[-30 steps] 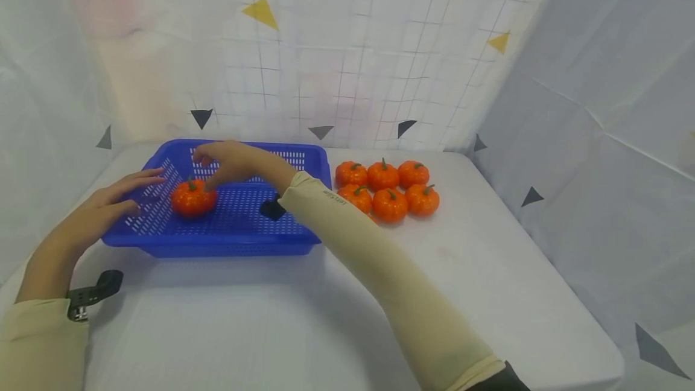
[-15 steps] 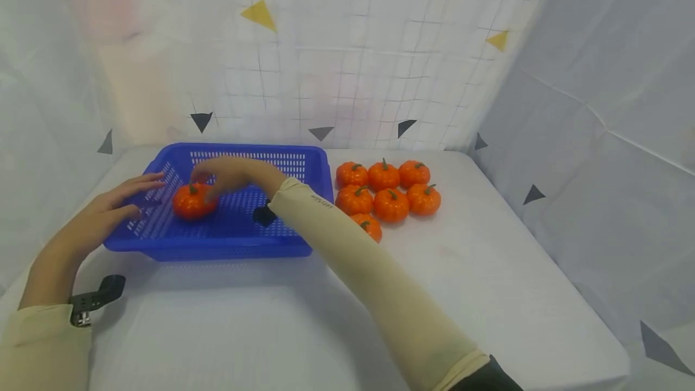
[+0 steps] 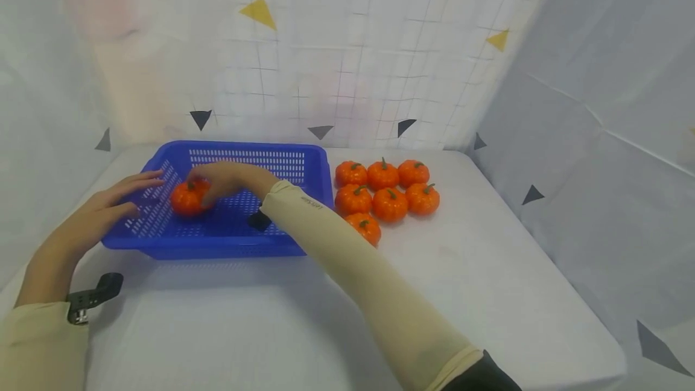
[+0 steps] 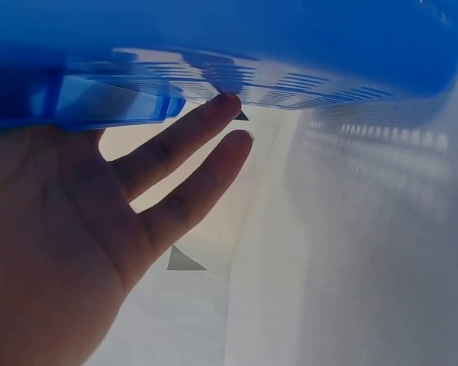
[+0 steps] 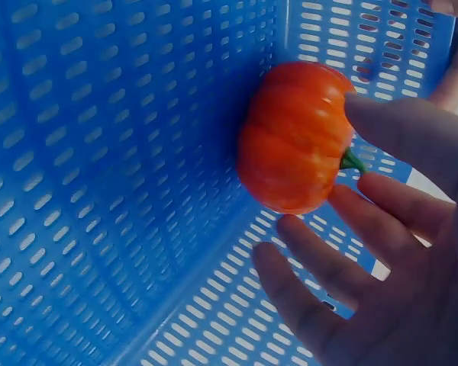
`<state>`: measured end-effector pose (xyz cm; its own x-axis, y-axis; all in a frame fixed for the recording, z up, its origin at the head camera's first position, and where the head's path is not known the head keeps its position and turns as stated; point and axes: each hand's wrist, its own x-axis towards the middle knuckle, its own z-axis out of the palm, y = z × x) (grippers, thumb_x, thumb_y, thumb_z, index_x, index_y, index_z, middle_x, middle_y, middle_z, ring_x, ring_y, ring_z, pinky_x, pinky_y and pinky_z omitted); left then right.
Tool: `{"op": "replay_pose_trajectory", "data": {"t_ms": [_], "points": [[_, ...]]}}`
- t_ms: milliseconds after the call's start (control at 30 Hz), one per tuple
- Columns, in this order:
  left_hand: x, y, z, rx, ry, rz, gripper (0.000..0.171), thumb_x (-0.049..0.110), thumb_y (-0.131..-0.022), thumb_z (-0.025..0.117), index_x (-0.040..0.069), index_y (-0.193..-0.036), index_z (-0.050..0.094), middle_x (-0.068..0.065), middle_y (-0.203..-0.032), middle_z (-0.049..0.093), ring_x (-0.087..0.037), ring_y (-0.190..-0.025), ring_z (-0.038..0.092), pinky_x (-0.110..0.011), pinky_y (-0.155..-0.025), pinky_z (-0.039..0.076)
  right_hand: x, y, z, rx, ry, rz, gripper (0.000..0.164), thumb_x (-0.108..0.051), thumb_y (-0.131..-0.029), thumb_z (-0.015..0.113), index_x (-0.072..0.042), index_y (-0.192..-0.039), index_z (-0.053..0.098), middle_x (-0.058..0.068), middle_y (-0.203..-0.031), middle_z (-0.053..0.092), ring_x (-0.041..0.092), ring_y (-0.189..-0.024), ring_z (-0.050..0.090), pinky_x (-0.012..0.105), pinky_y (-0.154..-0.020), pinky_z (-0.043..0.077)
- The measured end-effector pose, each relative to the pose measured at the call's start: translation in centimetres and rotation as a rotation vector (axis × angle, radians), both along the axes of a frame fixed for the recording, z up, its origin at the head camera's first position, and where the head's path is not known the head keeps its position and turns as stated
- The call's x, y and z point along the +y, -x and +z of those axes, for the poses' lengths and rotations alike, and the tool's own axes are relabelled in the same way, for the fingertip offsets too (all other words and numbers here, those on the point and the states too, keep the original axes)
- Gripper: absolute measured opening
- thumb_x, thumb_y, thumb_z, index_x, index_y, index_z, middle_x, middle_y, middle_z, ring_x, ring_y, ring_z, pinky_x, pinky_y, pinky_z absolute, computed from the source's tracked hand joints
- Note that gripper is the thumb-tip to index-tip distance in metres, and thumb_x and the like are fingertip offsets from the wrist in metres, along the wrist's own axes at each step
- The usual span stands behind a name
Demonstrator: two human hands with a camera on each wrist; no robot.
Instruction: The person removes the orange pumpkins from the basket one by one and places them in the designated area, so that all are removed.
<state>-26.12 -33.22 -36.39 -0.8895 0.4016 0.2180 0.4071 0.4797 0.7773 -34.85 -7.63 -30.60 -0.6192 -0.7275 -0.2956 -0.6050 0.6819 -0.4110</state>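
A blue slotted plastic basket [image 3: 233,247] sits at the left back of the table. Inside it, toward its left end, is a small orange pumpkin [image 3: 184,200] with a green stem. My right hand [image 3: 225,177] reaches over it and grips it between thumb and fingers; in the right wrist view the thumb lies on one side of the pumpkin [image 5: 294,137], fingertips on the other. My left hand [image 3: 100,216] is at the basket's left rim with fingers extended. In the left wrist view, the rim hides part of that hand [image 4: 69,236].
Several more orange pumpkins [image 3: 390,205] stand in a cluster on the white table [image 3: 488,276], right of the basket. White sheeting [image 3: 347,47] with yellow and dark triangles hangs behind and at the sides. My right forearm [image 3: 353,270] crosses above the basket's right front corner.
My right hand has lowered onto the pumpkin and closed around it. The pumpkin has shifted slightly left in the basket. My left hand has stayed by the rim.
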Motion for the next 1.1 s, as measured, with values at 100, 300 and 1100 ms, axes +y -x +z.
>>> {"op": "replay_pose_trajectory", "data": {"t_ms": [100,300,1100], "points": [[0.0,0.0,0.1,0.003,0.006,0.0,0.06,-0.002,-0.102,0.044,0.013,-0.16,0.041,-0.021,-0.169,0.021,-0.044,-0.155,0.007,-0.086,-0.106,0.002,-0.1,0.0,-0.1,0.034,0.027,0.004,0.057,-0.017,-0.095,0.076,-0.017,-0.147,0.052,-0.004,-0.141,0.056,0.009,-0.126,0.049,0.017,-0.106,0.038],[-0.3,-0.1,-0.1,0.021,-0.002,0.013,0.061,-0.006,-0.1,0.047,0.012,-0.158,0.045,-0.01,-0.169,0.028,0.003,-0.148,0.017,-0.085,-0.108,0.004,-0.2,0.1,-0.5,-0.046,0.039,-0.015,0.066,-0.016,-0.096,0.076,-0.019,-0.154,0.045,-0.004,-0.152,0.048,0.009,-0.136,0.044,0.019,-0.11,0.035],[0.0,-0.2,-0.4,0.031,0.0,0.006,0.06,-0.007,-0.099,0.047,0.012,-0.157,0.046,-0.005,-0.17,0.027,0.012,-0.139,0.021,-0.085,-0.108,0.007,-0.5,-0.7,-1.4,-0.179,-0.054,0.131,0.076,-0.027,-0.092,0.081,-0.02,-0.157,0.041,-0.008,-0.153,0.046,0.004,-0.134,0.043,0.015,-0.106,0.038]]}}
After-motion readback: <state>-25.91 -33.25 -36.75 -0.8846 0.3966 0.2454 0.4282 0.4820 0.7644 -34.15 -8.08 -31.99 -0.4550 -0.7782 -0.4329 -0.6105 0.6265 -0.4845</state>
